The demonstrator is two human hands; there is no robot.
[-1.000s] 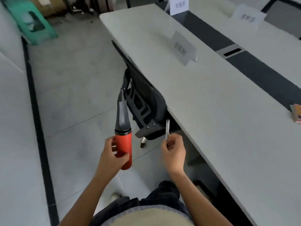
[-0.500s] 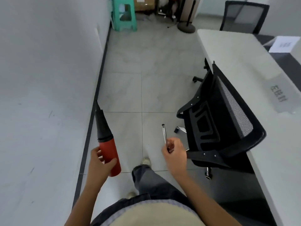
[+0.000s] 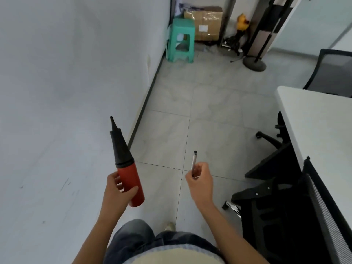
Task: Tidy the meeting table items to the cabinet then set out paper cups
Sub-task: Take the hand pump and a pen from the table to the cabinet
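Red pump [image 3: 130, 182] in left hand [image 3: 116, 189] (pen [image 3: 194, 162] in right hand [image 3: 200, 182]).

- The left hand [image 3: 116, 189] grips a red hand pump [image 3: 128, 170], black nozzle up.
- The right hand [image 3: 200, 181] pinches a pen [image 3: 194, 161] upright.
- A green stool [image 3: 181, 41] stands by the wall.

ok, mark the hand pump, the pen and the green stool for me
hand pump [image 3: 130, 182]: head view, on the red barrel just above the left hand's thumb.
pen [image 3: 194, 161]: head view, on the shaft above the right hand's fingers.
green stool [image 3: 183, 26]: head view, on the seat top.
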